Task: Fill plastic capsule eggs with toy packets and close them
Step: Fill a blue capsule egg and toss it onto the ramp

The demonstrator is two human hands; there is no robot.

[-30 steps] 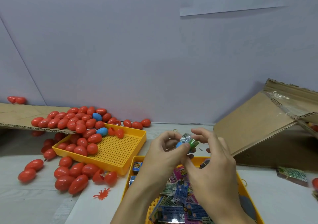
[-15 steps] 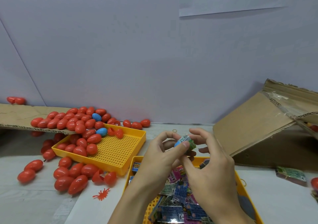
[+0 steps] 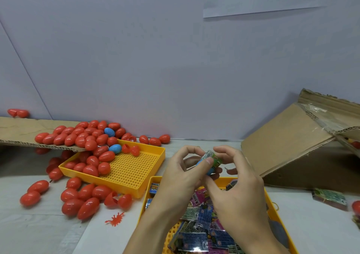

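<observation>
Since a second ago the crumpled green foil toy packet [image 3: 213, 158] has sunk a little deeper into the small blue plastic capsule egg half [image 3: 202, 166], and both hands have barely shifted above the near yellow plastic tray of loose packets [image 3: 272, 205]. The left hand [image 3: 183, 173] pinches the blue shell, its thumb pressed across it. The right hand [image 3: 235, 187] has its fingers curled at the packet's top, seemingly pushing it in. From where I stand, the packet looks bulky for the shell: if foil stays proud of the rim, the other half may not snap shut, and a hard shove could squirt the slick shell out toward the heap of closed red plastic eggs [image 3: 85, 138] on the far perforated yellow tray [image 3: 134, 173].
</observation>
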